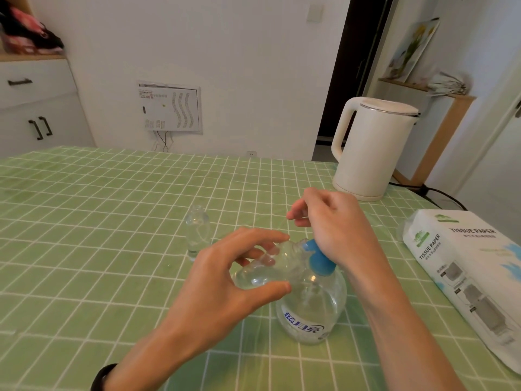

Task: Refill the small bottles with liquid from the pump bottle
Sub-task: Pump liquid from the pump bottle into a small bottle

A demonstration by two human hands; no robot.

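Note:
A clear pump bottle (313,314) with a blue pump head (404,259) and a blue-lettered label stands on the green checked tablecloth. My left hand (225,280) holds a small clear bottle (270,268) tilted on its side, its mouth against the blue nozzle. My right hand (335,224) rests with its heel on top of the pump head, fingers loosely curled and holding nothing. A second small clear bottle (198,231) stands upright and uncapped on the cloth, behind and to the left of my left hand.
A white electric kettle (369,148) stands at the back right, its black cord trailing off the table's right side. A tissue paper pack (473,280) lies along the right edge. The table (84,221) ends at a white wall; cabinets stand at far left.

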